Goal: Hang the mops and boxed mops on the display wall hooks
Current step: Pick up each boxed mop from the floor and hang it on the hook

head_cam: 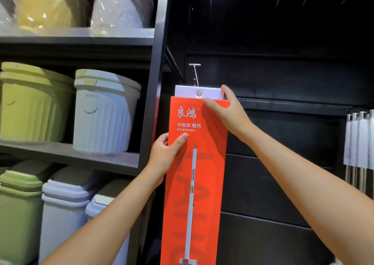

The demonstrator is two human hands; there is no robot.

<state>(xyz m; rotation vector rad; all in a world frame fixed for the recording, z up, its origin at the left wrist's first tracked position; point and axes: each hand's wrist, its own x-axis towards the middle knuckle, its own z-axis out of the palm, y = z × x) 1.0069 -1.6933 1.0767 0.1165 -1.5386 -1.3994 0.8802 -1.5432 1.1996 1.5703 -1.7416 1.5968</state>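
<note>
A tall orange boxed mop (197, 183) stands upright against the black display wall (283, 78). Its white top tab (188, 91) carries a metal eyelet, which lies just below the tip of a silver wall hook (195, 74). Whether the hook passes through the eyelet I cannot tell. My left hand (167, 155) grips the box's left edge, thumb on the front. My right hand (226, 108) holds the top right corner, thumb on the front and fingers behind.
Left of the wall, black shelves (81, 157) hold green and grey plastic bins and wrapped basins. Several white mop handles (360, 143) hang at the far right. More bare hooks stick out near the top of the wall.
</note>
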